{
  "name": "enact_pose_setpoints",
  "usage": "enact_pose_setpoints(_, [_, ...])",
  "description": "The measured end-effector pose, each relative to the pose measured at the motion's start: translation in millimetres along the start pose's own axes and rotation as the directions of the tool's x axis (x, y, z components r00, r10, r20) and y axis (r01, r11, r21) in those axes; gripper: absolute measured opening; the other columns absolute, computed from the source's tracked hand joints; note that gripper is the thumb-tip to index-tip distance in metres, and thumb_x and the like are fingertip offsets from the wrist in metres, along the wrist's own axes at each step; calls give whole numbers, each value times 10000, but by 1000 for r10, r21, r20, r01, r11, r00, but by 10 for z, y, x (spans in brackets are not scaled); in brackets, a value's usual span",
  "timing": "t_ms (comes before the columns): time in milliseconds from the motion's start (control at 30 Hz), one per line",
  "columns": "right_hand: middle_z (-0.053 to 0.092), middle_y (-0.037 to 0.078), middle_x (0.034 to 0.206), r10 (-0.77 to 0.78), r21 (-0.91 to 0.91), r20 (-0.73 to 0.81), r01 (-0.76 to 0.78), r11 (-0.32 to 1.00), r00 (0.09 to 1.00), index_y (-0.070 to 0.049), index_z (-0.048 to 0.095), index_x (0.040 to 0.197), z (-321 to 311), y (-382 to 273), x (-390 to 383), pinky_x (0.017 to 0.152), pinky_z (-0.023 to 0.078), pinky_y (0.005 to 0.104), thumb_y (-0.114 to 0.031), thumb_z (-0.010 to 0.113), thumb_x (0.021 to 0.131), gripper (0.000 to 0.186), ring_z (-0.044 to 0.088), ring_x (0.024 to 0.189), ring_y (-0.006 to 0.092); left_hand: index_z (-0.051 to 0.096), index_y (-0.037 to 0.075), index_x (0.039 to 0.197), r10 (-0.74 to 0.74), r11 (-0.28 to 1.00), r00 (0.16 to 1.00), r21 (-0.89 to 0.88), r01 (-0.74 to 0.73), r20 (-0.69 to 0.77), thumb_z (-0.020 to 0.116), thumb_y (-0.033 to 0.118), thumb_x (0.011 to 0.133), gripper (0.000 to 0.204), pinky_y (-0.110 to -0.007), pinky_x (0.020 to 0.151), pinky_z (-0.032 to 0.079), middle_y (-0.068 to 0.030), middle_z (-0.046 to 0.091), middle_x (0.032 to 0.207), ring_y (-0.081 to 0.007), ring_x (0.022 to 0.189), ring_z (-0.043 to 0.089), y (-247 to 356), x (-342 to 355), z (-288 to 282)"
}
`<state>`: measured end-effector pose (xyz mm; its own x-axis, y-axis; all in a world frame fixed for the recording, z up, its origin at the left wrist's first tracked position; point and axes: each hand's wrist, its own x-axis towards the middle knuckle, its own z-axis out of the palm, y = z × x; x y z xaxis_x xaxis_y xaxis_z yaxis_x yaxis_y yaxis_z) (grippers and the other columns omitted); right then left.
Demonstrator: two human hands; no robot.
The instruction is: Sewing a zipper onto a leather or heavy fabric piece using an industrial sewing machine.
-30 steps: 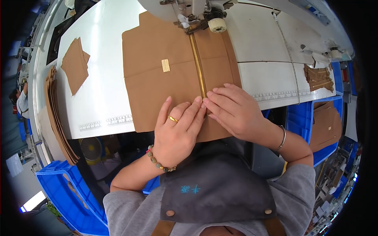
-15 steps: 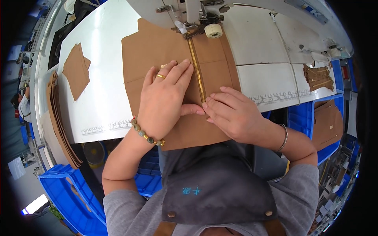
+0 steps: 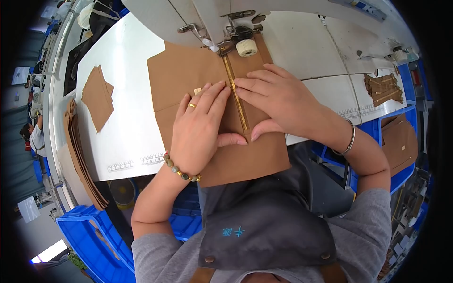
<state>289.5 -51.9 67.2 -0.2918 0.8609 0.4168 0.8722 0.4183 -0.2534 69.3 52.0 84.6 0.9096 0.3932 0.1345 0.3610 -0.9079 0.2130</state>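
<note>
A brown fabric panel with a gold zipper running lengthwise lies on the white table under the sewing machine's presser foot, overhanging the near edge. My left hand rests flat on it left of the zipper, fingers stretched and thumb pointing toward the zipper's near end, partly covering a small pale tab. My right hand lies open on the panel to the zipper's right, fingertips beside the zipper, thumb angled down by its near end.
Loose brown pieces lie at left, a fabric stack along the table's left edge, and small zippered pieces at right. Blue bins stand below on both sides, one holding brown panels. Another person is at far left.
The panel has shifted toward me. My left hand has moved forward and spread its thumb aside. My right hand has moved farther up along the zipper, its thumb now spread downward.
</note>
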Motion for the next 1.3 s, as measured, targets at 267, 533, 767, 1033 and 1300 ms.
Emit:
enact_pose_setpoints(267, [672,89,1180,-45,-75,85,51,996,995,61,712,1138,-44,-28,69,1034,453,409,-556,828,606,823,605,1097,249,588,8,1419,21,999,1000,-43,-21,-13,801,603,636,1006,-491,1153,414,-141,595,1452,-372,1364,543,-6,11,6])
enact_pose_setpoints(533, [660,109,1242,-40,-153,87,53,987,995,56,733,1110,-23,-63,52,1068,439,426,-593,820,604,827,595,1145,251,638,28,1374,39,999,999,33,-40,10,812,603,619,965,-494,1142,414,-92,620,1424,-310,1307,583,-18,67,-53])
enact_pose_setpoints(767, [664,119,1279,-37,-202,63,49,978,997,50,721,1159,45,117,147,1089,425,436,-617,801,642,849,592,1184,268,655,37,1363,47,997,999,55,-45,-22,807,626,614,965,-523,1138,404,-73,633,1401,-292,1254,604,-174,250,-18])
enact_pose_setpoints(1033, [676,91,1202,-16,-225,-10,13,974,1000,11,733,1172,113,283,268,1019,445,387,-615,798,663,809,609,1124,245,653,24,1367,61,998,997,34,-60,-36,807,617,636,953,-499,1080,449,-85,632,1360,-309,1197,618,-373,465,-12])
enact_pose_setpoints(1300, [664,59,1070,-4,-208,-52,-7,978,999,-28,746,1161,128,320,286,967,465,360,-586,810,649,760,619,1082,229,646,12,1368,69,998,996,-2,-70,-56,812,582,673,914,-449,1011,499,-93,620,1343,-338,1156,625,-407,501,13])
